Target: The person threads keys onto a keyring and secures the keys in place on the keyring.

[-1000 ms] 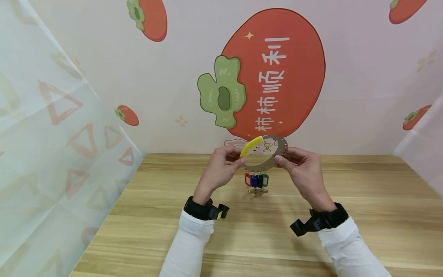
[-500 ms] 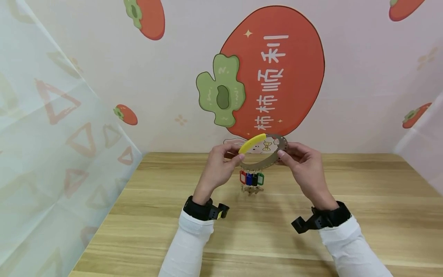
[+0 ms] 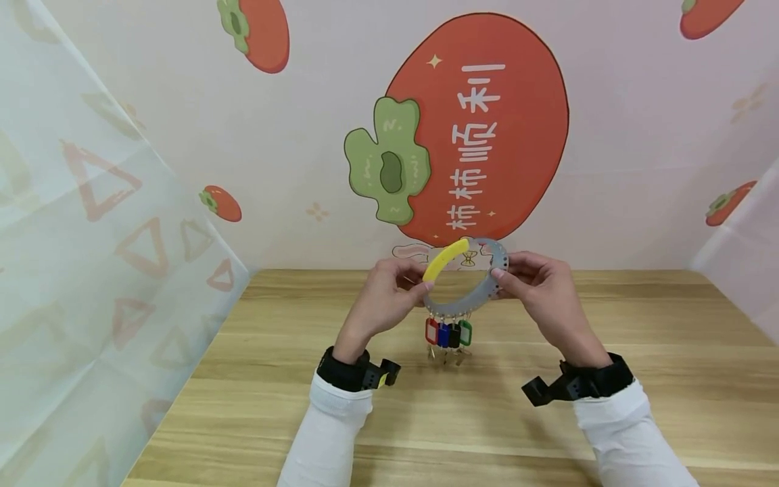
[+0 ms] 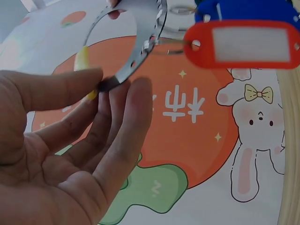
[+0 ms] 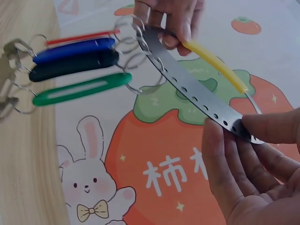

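Observation:
Both hands hold up a large flat metal key ring with holes along its edge and a yellow sleeve on its upper left. My left hand pinches its left side by the sleeve's lower end, between thumb and fingers. On the opposite side, the right hand pinches the bare metal. Key tags in red, blue, black and green dangle from small split rings below. Keys hang under the tags, blurred in the head view.
Beneath the hands lies a wood-grain table. A backdrop printed with persimmons and a rabbit stands behind it, and a pale patterned sheet runs along the left. Each wrist wears a black strap with a camera.
The key ring has tilted so its face looks lighter and more open to the head view. Its tags swing and hang slightly lower. My right hand has shifted slightly right; both hands keep their pinch.

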Demonstrator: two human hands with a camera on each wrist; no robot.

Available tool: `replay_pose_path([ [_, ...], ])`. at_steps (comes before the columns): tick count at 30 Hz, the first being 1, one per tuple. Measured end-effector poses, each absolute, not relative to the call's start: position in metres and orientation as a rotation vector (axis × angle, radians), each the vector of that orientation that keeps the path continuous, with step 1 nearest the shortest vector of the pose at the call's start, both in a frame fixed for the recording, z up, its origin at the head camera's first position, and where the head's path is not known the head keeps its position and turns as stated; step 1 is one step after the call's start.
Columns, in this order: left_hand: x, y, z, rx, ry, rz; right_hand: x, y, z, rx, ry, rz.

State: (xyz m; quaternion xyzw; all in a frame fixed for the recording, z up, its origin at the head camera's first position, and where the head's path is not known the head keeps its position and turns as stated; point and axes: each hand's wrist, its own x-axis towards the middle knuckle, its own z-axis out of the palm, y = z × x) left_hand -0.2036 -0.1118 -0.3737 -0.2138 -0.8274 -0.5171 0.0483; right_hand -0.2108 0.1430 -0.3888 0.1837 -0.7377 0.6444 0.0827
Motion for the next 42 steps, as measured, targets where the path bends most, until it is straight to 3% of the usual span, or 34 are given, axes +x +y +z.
replay_pose_path([
  [13, -0.204, -0.112, -0.376, -0.620, -2.645, -1.761, -0.216, 0.146, -0.391, 0.521, -2.365, 2.036],
  [42, -0.219, -0.108, -0.398, -0.529, -2.774, -1.529, -0.231, 0.141, -0.418, 0.454, -2.450, 1.978],
])
